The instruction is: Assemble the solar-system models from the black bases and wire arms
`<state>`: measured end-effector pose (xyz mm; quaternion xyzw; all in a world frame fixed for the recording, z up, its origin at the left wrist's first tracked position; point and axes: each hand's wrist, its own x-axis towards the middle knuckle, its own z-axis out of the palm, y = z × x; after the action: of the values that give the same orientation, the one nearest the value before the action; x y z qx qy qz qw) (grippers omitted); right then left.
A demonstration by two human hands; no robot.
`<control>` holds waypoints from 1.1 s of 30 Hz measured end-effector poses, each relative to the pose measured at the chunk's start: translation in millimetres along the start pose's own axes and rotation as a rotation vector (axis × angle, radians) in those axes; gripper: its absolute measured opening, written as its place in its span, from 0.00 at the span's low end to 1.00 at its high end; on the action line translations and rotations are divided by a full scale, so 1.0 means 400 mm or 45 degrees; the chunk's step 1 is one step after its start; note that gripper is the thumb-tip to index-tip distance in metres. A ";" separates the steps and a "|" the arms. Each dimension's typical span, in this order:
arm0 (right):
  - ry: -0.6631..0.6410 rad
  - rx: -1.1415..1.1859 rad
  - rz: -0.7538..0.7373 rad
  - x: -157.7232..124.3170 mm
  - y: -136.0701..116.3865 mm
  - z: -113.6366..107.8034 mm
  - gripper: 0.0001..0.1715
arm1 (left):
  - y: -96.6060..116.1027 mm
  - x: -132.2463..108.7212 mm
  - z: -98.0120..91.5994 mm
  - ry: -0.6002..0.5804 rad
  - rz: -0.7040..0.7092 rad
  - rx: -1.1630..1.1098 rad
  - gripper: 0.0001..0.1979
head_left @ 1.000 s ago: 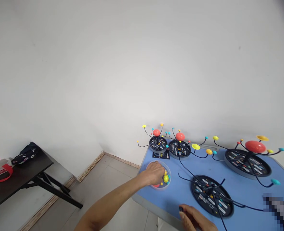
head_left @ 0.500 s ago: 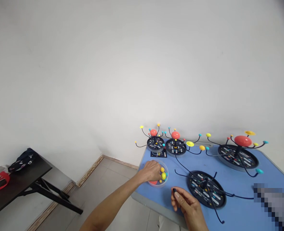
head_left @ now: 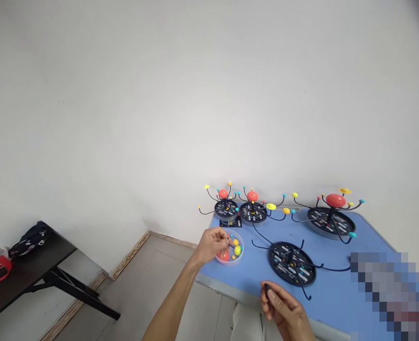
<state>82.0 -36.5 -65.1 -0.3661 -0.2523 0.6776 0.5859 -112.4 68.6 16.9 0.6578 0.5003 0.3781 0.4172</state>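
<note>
- Reaching over a clear round dish [head_left: 229,263] on the blue table [head_left: 252,279], the left hand [head_left: 212,245] is the hand nearer to it. It bends down at the dish. It is partly closed, but I can't tell if it has hold of anything.
- Inside the dish are a red ball [head_left: 223,256] and yellow balls [head_left: 237,250]. The dish is round, so it has no long side.
- The right hand [head_left: 285,315] is well apart from the dish, off to its right and nearer to the person. It pinches a small dark piece [head_left: 267,290].
- Just beyond the right hand lies a round black base [head_left: 292,263] with bendy black wires [head_left: 304,289].
- Farther off stand three more models with red balls [head_left: 335,200].
</note>
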 end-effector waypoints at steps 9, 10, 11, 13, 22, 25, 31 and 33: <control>-0.111 0.071 -0.047 -0.012 -0.033 0.060 0.21 | 0.039 -0.192 0.142 0.157 -0.118 -0.976 0.17; -0.123 0.052 -0.063 -0.014 -0.037 0.064 0.21 | 0.046 -0.204 0.148 0.183 -0.113 -1.035 0.17; -0.126 0.033 -0.084 -0.019 -0.042 0.067 0.21 | 0.053 -0.215 0.153 0.210 -0.102 -1.079 0.18; -0.134 -0.010 -0.128 -0.035 -0.055 0.076 0.21 | 0.065 -0.236 0.162 0.267 -0.070 -1.128 0.16; -0.029 -0.212 -0.293 -0.105 -0.094 0.112 0.23 | 0.054 -0.290 0.204 0.447 -0.073 -1.059 0.22; -0.076 -0.294 -0.249 -0.100 -0.099 0.098 0.22 | 0.039 -0.290 0.223 0.530 0.084 -0.815 0.19; -0.120 -0.409 -0.240 -0.094 -0.117 0.072 0.23 | 0.043 -0.294 0.256 0.586 0.406 -0.376 0.14; -0.170 -0.484 -0.264 -0.094 -0.120 0.067 0.25 | 0.041 -0.296 0.266 0.600 0.442 -0.299 0.14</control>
<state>91.6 -62.1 -4.3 -0.3963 -0.4500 0.5767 0.5548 -34.9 -67.5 -16.3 0.5750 0.4163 0.6408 0.2921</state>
